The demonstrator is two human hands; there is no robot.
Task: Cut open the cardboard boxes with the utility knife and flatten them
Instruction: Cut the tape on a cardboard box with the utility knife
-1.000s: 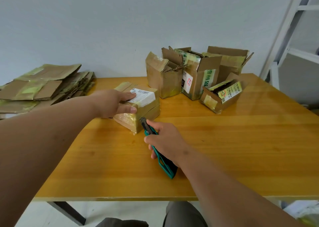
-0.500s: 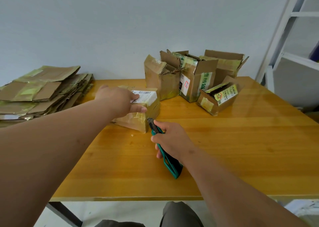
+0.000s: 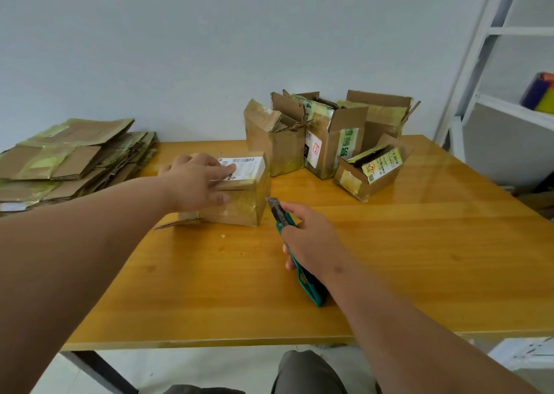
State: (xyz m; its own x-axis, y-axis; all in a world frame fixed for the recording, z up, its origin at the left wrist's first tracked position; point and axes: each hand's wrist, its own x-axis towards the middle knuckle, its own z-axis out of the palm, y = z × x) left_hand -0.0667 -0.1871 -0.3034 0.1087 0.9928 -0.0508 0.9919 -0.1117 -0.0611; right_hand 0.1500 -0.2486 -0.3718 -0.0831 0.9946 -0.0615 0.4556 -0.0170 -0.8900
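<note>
A stack of flattened boxes (image 3: 69,156), brown with yellowed tape, lies at the worktop's (image 3: 419,258) far left corner, overhanging its left edge. Just right of it, toward the far edge, sits the taped box (image 3: 239,201): squat, brown, wrapped in glossy yellowish tape, a white barcode label on top, one flap splayed out at its near left end. The left hand (image 3: 196,183) presses flat on its top, fingers spread. Just beside the box's right corner, the right hand (image 3: 311,240) is clamped around the green utility knife (image 3: 295,252), blade tip near the cardboard. Along the far edge stand opened boxes (image 3: 326,135), flaps up.
</note>
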